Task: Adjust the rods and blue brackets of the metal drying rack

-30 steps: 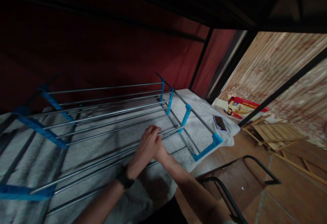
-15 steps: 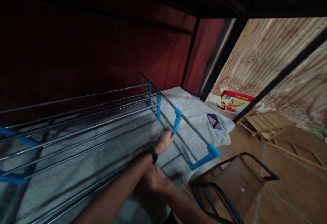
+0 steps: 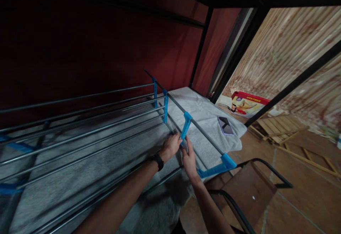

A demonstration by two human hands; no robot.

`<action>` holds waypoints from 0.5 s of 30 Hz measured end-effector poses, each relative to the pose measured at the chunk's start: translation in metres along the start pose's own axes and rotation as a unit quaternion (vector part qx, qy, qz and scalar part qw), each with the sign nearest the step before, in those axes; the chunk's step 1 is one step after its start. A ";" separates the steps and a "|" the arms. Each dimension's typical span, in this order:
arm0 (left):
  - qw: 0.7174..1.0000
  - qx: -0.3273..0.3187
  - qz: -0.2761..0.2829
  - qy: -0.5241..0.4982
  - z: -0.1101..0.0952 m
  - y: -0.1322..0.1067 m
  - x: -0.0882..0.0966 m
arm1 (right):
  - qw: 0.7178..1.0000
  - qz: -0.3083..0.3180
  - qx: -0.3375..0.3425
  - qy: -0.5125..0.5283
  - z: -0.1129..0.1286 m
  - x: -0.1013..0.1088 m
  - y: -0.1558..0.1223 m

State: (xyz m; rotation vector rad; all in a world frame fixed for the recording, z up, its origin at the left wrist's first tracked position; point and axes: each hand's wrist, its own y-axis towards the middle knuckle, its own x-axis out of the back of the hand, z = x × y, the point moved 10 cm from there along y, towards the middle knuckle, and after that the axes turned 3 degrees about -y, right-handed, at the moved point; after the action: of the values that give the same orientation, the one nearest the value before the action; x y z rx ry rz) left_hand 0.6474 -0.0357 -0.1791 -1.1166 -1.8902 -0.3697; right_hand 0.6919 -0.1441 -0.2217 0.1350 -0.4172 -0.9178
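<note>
A drying rack of grey metal tubes (image 3: 106,124) with blue plastic joints lies across a grey blanket (image 3: 71,177). My left hand (image 3: 172,146), a black watch on its wrist, is closed on the lower end of a blue plastic bracket (image 3: 186,125). That bracket hangs from the rack's long end tube (image 3: 205,133). Close beside it, my right hand (image 3: 189,158) has thumb and fingers at the same lower end, pinching it from the right. The fingertips partly hide the bracket's end. Another blue corner joint (image 3: 217,167) sits just right of my right hand.
A phone (image 3: 226,125) rests on the blanket beyond the rack. A brown chair with black armrests (image 3: 246,187) stands at the bed's edge. On the tiled floor are a wooden slatted piece (image 3: 279,125) and a red-yellow box (image 3: 249,104). Black bed-frame posts (image 3: 239,52) rise behind.
My right hand has moved up from beneath my left forearm to the bracket's lower end. My left hand keeps hold of the bracket. The view has shifted slightly.
</note>
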 end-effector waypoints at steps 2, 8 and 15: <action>1.000 0.001 -0.003 0.004 0.001 0.000 0.000 | 0.999 0.010 -0.024 0.019 -0.004 -0.011 0.002; 1.000 0.003 -0.015 0.020 0.005 -0.001 -0.003 | 0.998 0.000 -0.048 0.038 0.000 -0.012 0.001; 0.999 0.014 -0.018 0.044 0.011 -0.002 -0.005 | 0.997 -0.007 -0.062 0.043 0.001 -0.010 0.002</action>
State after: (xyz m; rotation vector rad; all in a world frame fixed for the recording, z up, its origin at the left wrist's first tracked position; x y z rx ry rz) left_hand 0.6413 -0.0324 -0.1886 -1.0335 -1.8341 -0.4056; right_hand 0.6874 -0.1348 -0.2230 0.0637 -0.2785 -0.9459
